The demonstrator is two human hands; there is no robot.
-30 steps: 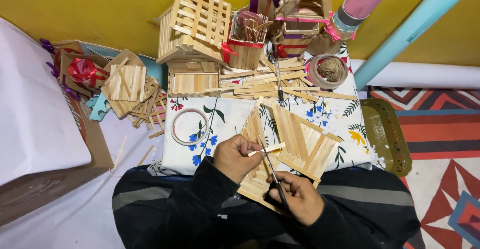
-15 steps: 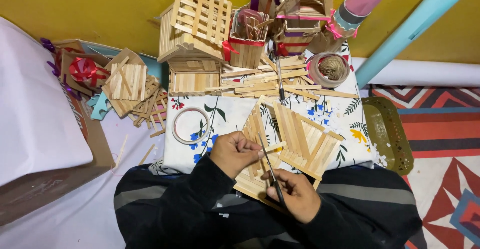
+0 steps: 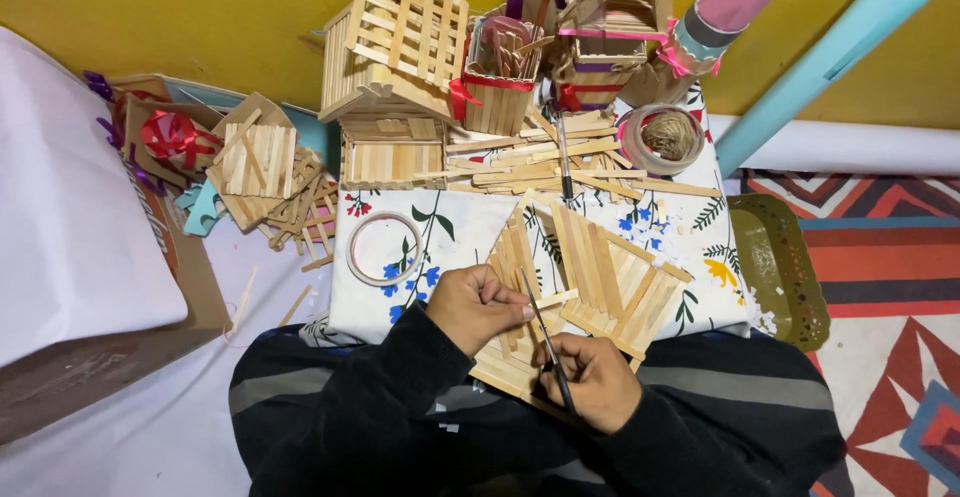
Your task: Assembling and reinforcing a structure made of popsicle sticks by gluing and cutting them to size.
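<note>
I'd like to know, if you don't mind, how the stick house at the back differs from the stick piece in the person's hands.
The stick house stands whole and upright by the yellow wall, untouched; the stick piece lies flat and open, partly on the person's lap, steadied by the left hand while the right hand holds a thin dark tool to it. Both are pale wooden sticks.

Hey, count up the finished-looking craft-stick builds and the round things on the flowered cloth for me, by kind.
Craft-stick houses at the back: 2, a slatted-roof wooden house and a ribbon-trimmed wooden house
Craft-stick cups with red ribbon: 1
Clear tape rings: 1
Twine spools in a round holder: 1
Total: 5
</note>
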